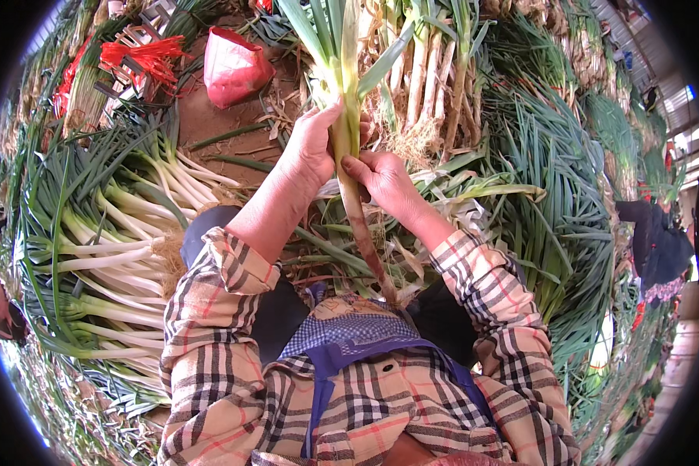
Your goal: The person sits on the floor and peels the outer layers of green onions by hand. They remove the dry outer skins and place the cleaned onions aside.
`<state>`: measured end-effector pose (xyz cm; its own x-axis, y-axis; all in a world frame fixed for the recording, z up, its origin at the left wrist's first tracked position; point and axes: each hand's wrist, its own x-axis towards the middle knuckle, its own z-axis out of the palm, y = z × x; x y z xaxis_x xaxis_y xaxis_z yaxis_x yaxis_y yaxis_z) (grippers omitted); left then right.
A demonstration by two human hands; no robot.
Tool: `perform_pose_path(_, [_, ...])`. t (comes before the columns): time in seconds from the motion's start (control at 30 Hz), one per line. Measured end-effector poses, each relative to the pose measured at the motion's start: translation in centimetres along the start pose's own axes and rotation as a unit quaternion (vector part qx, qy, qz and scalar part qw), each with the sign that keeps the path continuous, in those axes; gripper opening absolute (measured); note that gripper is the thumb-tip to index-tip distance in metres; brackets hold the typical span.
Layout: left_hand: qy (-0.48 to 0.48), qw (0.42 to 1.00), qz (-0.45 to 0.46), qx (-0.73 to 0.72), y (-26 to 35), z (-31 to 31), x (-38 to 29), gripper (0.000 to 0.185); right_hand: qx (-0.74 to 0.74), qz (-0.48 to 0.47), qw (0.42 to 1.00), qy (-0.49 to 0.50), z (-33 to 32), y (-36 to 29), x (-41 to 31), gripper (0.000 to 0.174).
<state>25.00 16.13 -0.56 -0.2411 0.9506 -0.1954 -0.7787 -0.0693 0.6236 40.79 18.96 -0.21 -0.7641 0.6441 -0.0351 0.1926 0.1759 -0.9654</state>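
A long green onion slants upright before my chest, leaves at the top and its soil-stained root end low, near my apron. My left hand is wrapped around it where the leaves join the stalk. Just below, my right hand pinches the stalk's outer layer between thumb and fingers. Cleaned green onions with white stalks lie piled at my left, roots towards my knee. Uncleaned green onions with dry, brownish sheaths and matted roots stand beyond my hands.
A red bag stands on bare soil ahead. Red ties hang over a rack at upper left. Stripped leaves litter the ground between my knees. Heaped green leaves lie at right; another person is at the far right.
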Motion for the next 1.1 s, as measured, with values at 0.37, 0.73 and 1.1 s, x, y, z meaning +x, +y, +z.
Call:
perform_pose_path(0.37, [0.028, 0.995, -0.024, 0.092, -1.0, 1.2, -1.1, 0.029, -0.065, 0.021, 0.998, -0.017, -0.4, 0.3, -0.7, 0.034])
perform_pose_path(0.73, [0.045, 0.995, -0.027, 0.081, -0.7, 1.1, -1.5, 0.029, -0.066, -0.023, 0.997, -0.022, -0.4, -0.6, -1.0, 0.03])
perform_pose_path(1.1, [0.071, 0.991, -0.031, 0.112, -1.4, 1.2, -1.5, 0.028, -0.05, 0.029, 0.998, -0.033, -0.1, 0.4, -1.4, 0.035])
